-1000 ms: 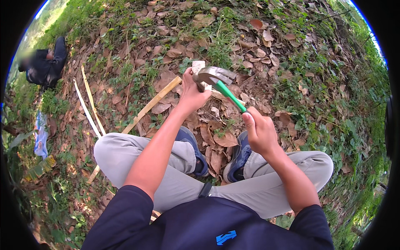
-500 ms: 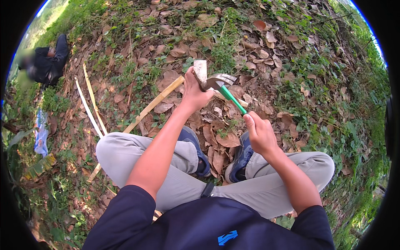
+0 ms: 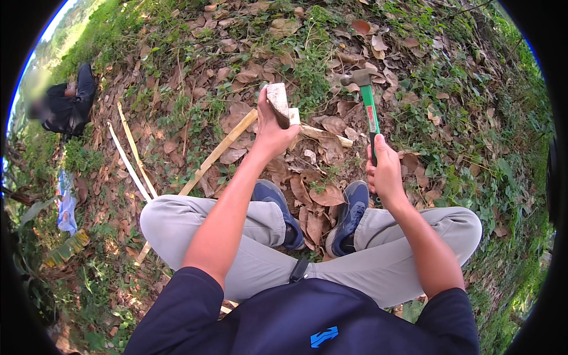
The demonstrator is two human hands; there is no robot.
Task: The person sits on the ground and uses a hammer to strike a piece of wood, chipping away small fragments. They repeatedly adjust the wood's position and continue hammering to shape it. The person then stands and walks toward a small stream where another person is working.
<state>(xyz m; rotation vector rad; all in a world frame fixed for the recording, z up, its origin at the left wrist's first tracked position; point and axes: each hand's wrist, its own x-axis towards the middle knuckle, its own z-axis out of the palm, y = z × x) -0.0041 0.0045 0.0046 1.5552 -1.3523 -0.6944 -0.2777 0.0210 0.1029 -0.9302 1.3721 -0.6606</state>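
My left hand (image 3: 276,134) is closed around a pale wooden block (image 3: 277,96) with a dark, rough side, held up over the leaf litter. A small whitish squared end (image 3: 294,116) shows beside the block near my thumb; whether it is joined to the block I cannot tell. In my right hand (image 3: 387,173) is a hammer (image 3: 369,109) with a green handle and black grip, fingers wrapped round the grip. Its metal head points away from me, to the right of the block and apart from it.
Beyond my left hand lies a split wooden piece (image 3: 325,135) on dry leaves. A long bamboo strip (image 3: 219,151) slants past my left knee, with two thinner strips (image 3: 131,142) farther left. A person in dark clothes (image 3: 70,102) sits far left, above a blue-white plastic wrapper (image 3: 66,201).
The hammer has swung away from the block, up and to the right, and its handle now stands nearly upright in the view. My left hand keeps its hold, with the block slightly turned.
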